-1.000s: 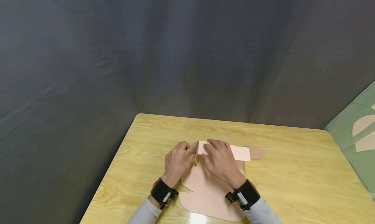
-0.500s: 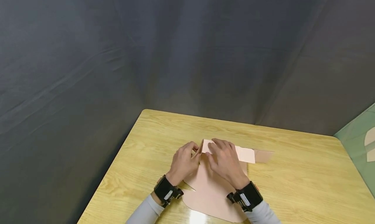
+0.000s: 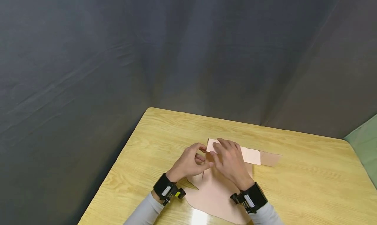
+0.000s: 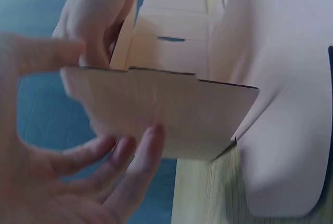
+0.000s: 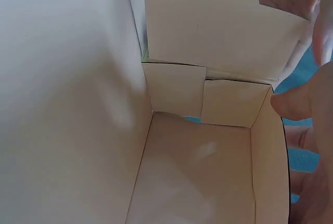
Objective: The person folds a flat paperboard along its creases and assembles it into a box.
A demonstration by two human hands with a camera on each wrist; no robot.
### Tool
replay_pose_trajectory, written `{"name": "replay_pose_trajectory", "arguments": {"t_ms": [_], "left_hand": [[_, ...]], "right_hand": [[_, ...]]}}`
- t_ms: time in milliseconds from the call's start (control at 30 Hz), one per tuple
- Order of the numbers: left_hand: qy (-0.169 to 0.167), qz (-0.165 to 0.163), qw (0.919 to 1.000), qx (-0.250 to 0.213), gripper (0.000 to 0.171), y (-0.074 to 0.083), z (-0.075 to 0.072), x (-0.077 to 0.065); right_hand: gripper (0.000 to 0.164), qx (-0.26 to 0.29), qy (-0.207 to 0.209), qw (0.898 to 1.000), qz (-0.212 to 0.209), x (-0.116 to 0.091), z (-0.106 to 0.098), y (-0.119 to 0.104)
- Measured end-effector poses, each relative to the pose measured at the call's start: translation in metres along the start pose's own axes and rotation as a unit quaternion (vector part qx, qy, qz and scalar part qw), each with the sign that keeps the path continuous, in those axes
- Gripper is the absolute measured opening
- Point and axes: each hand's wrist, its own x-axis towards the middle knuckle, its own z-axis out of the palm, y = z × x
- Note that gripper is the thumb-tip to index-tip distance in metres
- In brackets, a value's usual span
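Observation:
A partly folded cardboard box lies in front of me, its large flat panel spread toward my body. My right hand grips the far side wall, thumb over the edge on the inner face and fingers outside. At the box's left end, my left hand has its fingers spread; in the left wrist view their tips touch the outer face of a notched end flap. That flap leans outward above two small inner flaps, one being the left inner flap, which stand side by side across the end.
A wood-grain table extends to the right and behind the box. Dark grey curtains hang past its far and left edges. Green fabric borders the right side. Slotted panels continue at the box's far end in the left wrist view.
The end flap, angled out to the left earlier, now stands closer to the box's end. My left fingers have spread, thumb reaching rightward. My right hand keeps its grip; the head view has shifted slightly.

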Motion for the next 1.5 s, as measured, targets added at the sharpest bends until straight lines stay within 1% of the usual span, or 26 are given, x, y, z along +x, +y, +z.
{"name": "replay_pose_trajectory", "arguments": {"t_ms": [100,167,300,400,533,700,867,1033,1200,1500], "left_hand": [[-0.024,0.006,0.9986,-0.047,0.05,-0.004,-0.009,-0.003],[-0.035,0.006,0.9969,-0.07,0.05,-0.007,-0.015,-0.006],[-0.048,0.005,0.9948,-0.09,0.05,-0.014,-0.022,-0.009],[-0.048,-0.002,0.9947,-0.091,0.048,-0.017,-0.023,-0.008],[-0.047,-0.011,0.9958,-0.078,0.044,-0.017,-0.024,-0.007],[-0.047,-0.007,0.9975,-0.053,0.044,-0.016,-0.027,-0.006],[-0.042,-0.011,0.9977,-0.051,0.043,-0.014,-0.026,-0.004],[-0.032,-0.019,0.9981,-0.049,0.041,-0.013,-0.021,-0.002],[-0.012,-0.009,0.9991,-0.04,0.038,-0.013,-0.018,0.0],[0.041,0.006,0.9991,0.013,0.03,-0.014,-0.012,0.004]], "right_hand": [[0.028,0.006,-0.006,1.0,-0.004,0.003,0.001,-0.002],[0.028,0.006,-0.012,1.0,-0.008,0.005,0.002,-0.004],[0.03,0.003,-0.023,1.0,-0.008,0.007,0.002,-0.008],[0.031,0.004,-0.035,0.999,-0.007,0.007,0.0,-0.009],[0.031,0.01,-0.065,0.998,-0.021,0.008,-0.006,-0.008],[0.037,0.023,-0.111,0.993,-0.042,0.011,-0.017,-0.005],[0.041,0.022,-0.144,0.988,-0.051,0.013,-0.024,-0.001],[0.042,0.02,-0.152,0.986,-0.06,0.012,-0.028,0.002],[0.041,0.028,-0.155,0.985,-0.067,0.012,-0.029,0.004],[0.039,0.047,-0.154,0.985,-0.059,0.012,-0.031,0.005]]}}
